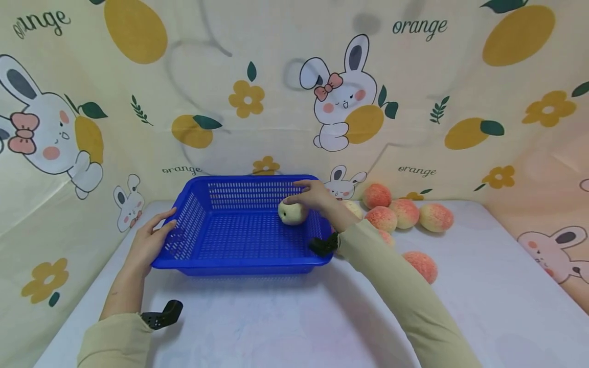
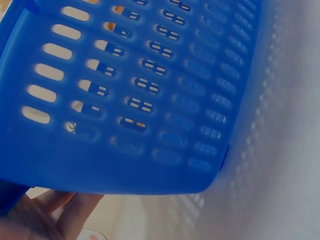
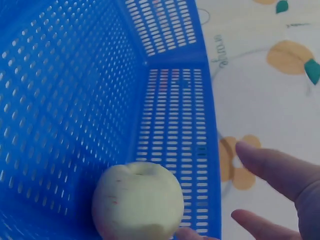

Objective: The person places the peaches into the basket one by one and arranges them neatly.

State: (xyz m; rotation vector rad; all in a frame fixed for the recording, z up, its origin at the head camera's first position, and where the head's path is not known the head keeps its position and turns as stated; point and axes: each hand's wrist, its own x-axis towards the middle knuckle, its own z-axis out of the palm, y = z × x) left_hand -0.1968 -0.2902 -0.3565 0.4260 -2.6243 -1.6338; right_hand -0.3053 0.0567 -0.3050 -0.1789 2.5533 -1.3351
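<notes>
A blue plastic basket with slotted walls stands in front of me. My left hand grips its left rim; some of its fingers show below the basket's side wall in the left wrist view. Inside, near the right end, is a pale yellow peach with faint red streaks. My right hand reaches over the right end, fingers spread, and a fingertip touches this peach. In the right wrist view two extended fingers stand apart from the peach. The thumb's contact is hard to make out.
To the right of the basket lie several red and yellow peaches, some partly behind my right arm. A single peach lies nearer on the white table. A printed cloth hangs behind.
</notes>
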